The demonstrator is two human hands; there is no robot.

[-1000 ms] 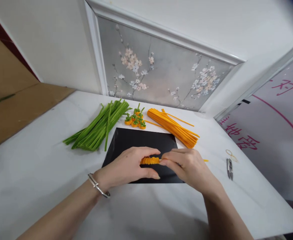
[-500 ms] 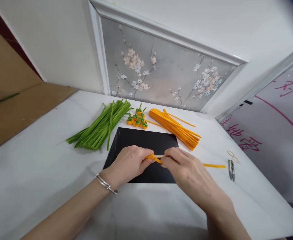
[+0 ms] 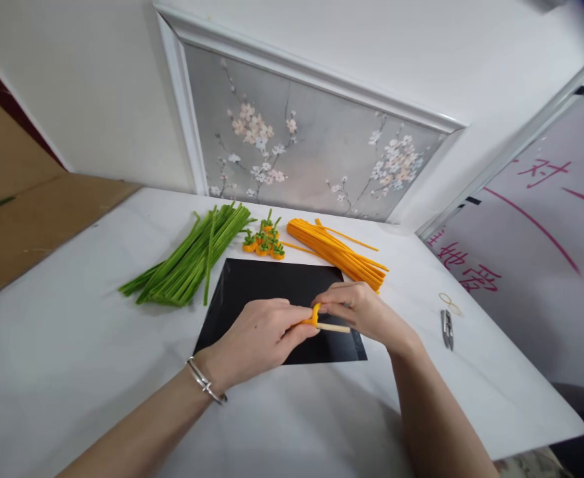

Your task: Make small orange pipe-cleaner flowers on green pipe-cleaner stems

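My left hand (image 3: 266, 328) is closed in a pinch around a thin wooden stick (image 3: 335, 328), whose bare end points right. An orange pipe cleaner (image 3: 316, 314) loops round the stick at my left fingertips; part of it is hidden by the fingers. Just beyond the stick, my right hand (image 3: 366, 309) pinches the pipe cleaner where it curves up from the stick. Both hands are above a black mat (image 3: 272, 275). Past its far edge lie small orange pieces with green tops (image 3: 262, 245).
A bundle of green pipe cleaners (image 3: 187, 259) lies at the left, and an orange bundle (image 3: 336, 252) behind the mat. Thread snips (image 3: 447, 328) and a thin yellowish loop (image 3: 450, 303) lie at the right. A framed blossom panel (image 3: 311, 153) and a whiteboard (image 3: 531, 219) border the table.
My right hand has moved off the stick's end, carrying the pipe cleaner round it to the far side. The loose tail at the right no longer shows. The view has shifted slightly.
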